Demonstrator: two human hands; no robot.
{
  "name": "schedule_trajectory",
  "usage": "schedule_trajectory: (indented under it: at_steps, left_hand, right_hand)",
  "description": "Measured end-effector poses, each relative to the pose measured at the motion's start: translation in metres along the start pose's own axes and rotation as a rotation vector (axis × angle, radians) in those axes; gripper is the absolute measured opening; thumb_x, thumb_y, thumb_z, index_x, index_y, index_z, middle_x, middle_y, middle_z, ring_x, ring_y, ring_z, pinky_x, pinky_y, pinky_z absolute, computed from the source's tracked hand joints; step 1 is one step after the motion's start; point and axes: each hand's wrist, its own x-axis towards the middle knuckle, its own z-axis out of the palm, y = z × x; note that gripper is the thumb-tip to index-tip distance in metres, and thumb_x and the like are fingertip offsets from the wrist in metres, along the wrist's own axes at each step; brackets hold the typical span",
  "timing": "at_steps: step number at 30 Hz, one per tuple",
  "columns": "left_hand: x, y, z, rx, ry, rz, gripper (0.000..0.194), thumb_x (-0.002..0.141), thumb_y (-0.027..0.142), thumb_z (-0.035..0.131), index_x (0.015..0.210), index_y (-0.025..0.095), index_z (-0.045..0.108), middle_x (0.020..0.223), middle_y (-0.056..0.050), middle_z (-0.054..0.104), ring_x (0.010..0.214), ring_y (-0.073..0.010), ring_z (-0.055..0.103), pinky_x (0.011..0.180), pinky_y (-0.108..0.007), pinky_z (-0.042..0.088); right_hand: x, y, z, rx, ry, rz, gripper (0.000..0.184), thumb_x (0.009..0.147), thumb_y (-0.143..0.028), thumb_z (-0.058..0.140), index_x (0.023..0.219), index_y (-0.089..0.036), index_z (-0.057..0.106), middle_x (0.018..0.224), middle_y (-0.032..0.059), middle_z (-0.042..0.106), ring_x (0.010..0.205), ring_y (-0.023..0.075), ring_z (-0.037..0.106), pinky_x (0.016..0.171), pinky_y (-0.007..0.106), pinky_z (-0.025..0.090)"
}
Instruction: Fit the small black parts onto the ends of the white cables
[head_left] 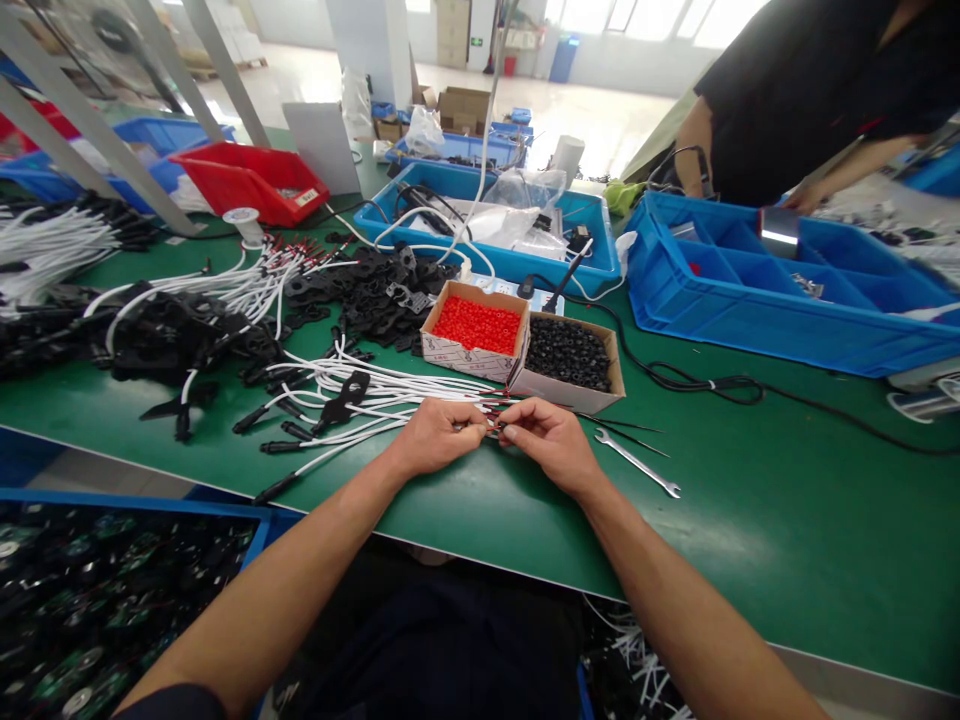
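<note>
Above the front part of the green table, my left hand [441, 437] is closed in a pinch on a thin wire at the end of a white cable. My right hand [551, 442] meets it fingertip to fingertip, also pinching, with a small dark piece on the wire between the two. Its exact shape is hidden by the fingers. White cables [367, 378] with black plugs lie in a bundle to the left. Just beyond my hands stand a box of small red parts [474, 325] and a box of small black parts [568, 352]. An open-end wrench [637, 464] lies by my right wrist.
Black flat brackets [375, 290] are piled behind the cables. Blue bins [787, 310] and a red bin [247, 180] line the far side. A black cord [720, 385] crosses the right. A co-worker [810, 100] reaches in there. A bin of circuit parts [112, 600] sits lower left.
</note>
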Motion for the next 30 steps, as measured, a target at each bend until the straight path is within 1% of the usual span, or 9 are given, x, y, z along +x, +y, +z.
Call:
schedule_trajectory:
  at_steps: [7, 12, 14, 17, 19, 22, 24, 27, 30]
  left_hand:
    - [0.002, -0.002, 0.001, 0.034, -0.002, -0.005, 0.019, 0.078, 0.013, 0.051, 0.072, 0.014, 0.069, 0.069, 0.002, 0.066, 0.066, -0.0097, 0.059, 0.065, -0.02, 0.041]
    - [0.0, -0.001, 0.001, 0.106, -0.009, 0.025, 0.016, 0.08, 0.016, 0.051, 0.072, 0.015, 0.066, 0.069, 0.002, 0.064, 0.066, -0.0102, 0.056, 0.065, -0.022, 0.039]
    - [-0.002, -0.001, 0.001, 0.169, -0.014, 0.03, 0.013, 0.08, 0.017, 0.051, 0.083, 0.016, 0.064, 0.068, 0.002, 0.06, 0.064, -0.0113, 0.053, 0.063, -0.024, 0.036]
    - [-0.006, -0.003, 0.001, 0.233, -0.002, 0.044, 0.026, 0.081, 0.013, 0.045, 0.105, 0.016, 0.054, 0.067, 0.003, 0.054, 0.064, -0.0138, 0.05, 0.063, -0.026, 0.035]
    - [-0.008, -0.006, 0.002, 0.255, -0.026, 0.063, 0.031, 0.082, 0.011, 0.041, 0.112, 0.017, 0.049, 0.072, 0.002, 0.056, 0.069, -0.0151, 0.052, 0.067, -0.027, 0.038]
    - [-0.009, -0.009, 0.005, 0.285, -0.066, 0.102, 0.031, 0.089, 0.016, 0.04, 0.119, 0.019, 0.045, 0.092, -0.002, 0.063, 0.083, -0.0165, 0.059, 0.076, -0.028, 0.042]
    - [-0.009, -0.01, 0.005, 0.339, -0.018, 0.12, 0.032, 0.093, 0.024, 0.043, 0.125, 0.021, 0.045, 0.1, -0.003, 0.064, 0.091, -0.0176, 0.06, 0.082, -0.03, 0.043]
    - [-0.007, -0.01, 0.001, 0.452, 0.095, 0.093, 0.03, 0.091, 0.033, 0.053, 0.118, 0.021, 0.052, 0.093, -0.002, 0.064, 0.086, -0.0184, 0.06, 0.079, -0.03, 0.043]
    - [-0.006, -0.01, -0.004, 0.459, 0.058, 0.119, 0.013, 0.088, 0.023, 0.052, 0.098, 0.018, 0.057, 0.089, -0.002, 0.063, 0.083, -0.017, 0.059, 0.074, -0.028, 0.042]
  right_hand:
    - [0.0, 0.004, 0.0, -0.052, -0.033, 0.016, 0.018, 0.081, -0.027, 0.07, 0.093, -0.014, 0.065, 0.079, 0.0031, 0.066, 0.069, 0.0133, 0.061, 0.069, 0.027, 0.05]
    - [-0.001, 0.005, 0.001, -0.229, -0.015, -0.01, 0.017, 0.082, -0.027, 0.067, 0.095, -0.015, 0.068, 0.083, 0.004, 0.068, 0.069, 0.0138, 0.06, 0.066, 0.027, 0.048]
    - [-0.001, 0.003, 0.003, -0.334, -0.003, -0.086, 0.014, 0.084, -0.026, 0.067, 0.094, -0.016, 0.069, 0.086, 0.0042, 0.068, 0.073, 0.0146, 0.061, 0.068, 0.028, 0.048]
    - [0.0, -0.001, 0.006, -0.473, -0.004, -0.249, 0.01, 0.084, -0.023, 0.068, 0.092, -0.018, 0.071, 0.089, 0.0034, 0.068, 0.081, 0.015, 0.062, 0.074, 0.028, 0.048]
    - [0.001, -0.001, 0.008, -0.521, -0.033, -0.319, 0.011, 0.085, -0.019, 0.067, 0.095, -0.019, 0.071, 0.091, 0.0027, 0.069, 0.084, 0.0148, 0.063, 0.078, 0.028, 0.048]
    - [0.001, -0.001, 0.008, -0.561, -0.041, -0.355, 0.015, 0.087, -0.015, 0.064, 0.098, -0.021, 0.071, 0.095, 0.0024, 0.069, 0.089, 0.0151, 0.063, 0.084, 0.029, 0.048]
    - [0.001, -0.001, 0.006, -0.586, 0.005, -0.343, 0.014, 0.088, -0.016, 0.062, 0.098, -0.021, 0.071, 0.095, 0.0027, 0.069, 0.089, 0.016, 0.063, 0.084, 0.03, 0.048]
    - [0.0, -0.002, 0.003, -0.587, 0.091, -0.292, 0.013, 0.089, -0.02, 0.06, 0.098, -0.021, 0.07, 0.096, 0.0037, 0.069, 0.089, 0.0174, 0.063, 0.084, 0.031, 0.048]
    - [-0.001, -0.004, 0.001, -0.587, 0.112, -0.255, 0.013, 0.088, -0.02, 0.061, 0.097, -0.02, 0.069, 0.095, 0.0042, 0.069, 0.087, 0.018, 0.063, 0.08, 0.031, 0.049]
